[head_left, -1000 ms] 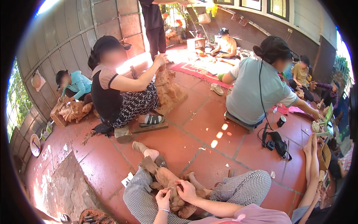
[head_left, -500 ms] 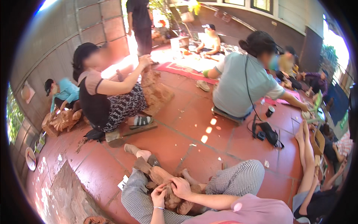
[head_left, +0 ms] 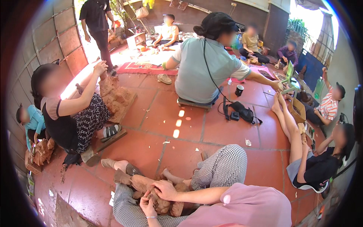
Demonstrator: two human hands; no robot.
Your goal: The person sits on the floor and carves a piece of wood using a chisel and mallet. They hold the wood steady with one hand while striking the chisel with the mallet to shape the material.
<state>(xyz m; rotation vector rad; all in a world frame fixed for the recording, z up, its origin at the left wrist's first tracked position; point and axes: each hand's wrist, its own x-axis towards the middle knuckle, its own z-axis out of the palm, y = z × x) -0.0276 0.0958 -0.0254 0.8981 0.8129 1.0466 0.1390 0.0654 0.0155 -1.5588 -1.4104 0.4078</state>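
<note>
A head-worn fisheye looks down across the floor [head_left: 223, 132].

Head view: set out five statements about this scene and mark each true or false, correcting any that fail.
1. The left-hand grip and right-hand grip are both at the brown, knobbly, wood-like sculpture. True.
2. The black cylindrical cup lies on its side. False: the cup stands upright on the reddish tiled floor.
3. A thin pale bracelet circles the wearer's left wrist. True.
4. The soft black pouch rests on the sculpture. False: the pouch lies on the floor.
5. The person in the pale grey-blue short-sleeved shirt sits on a low seat. True.
</note>
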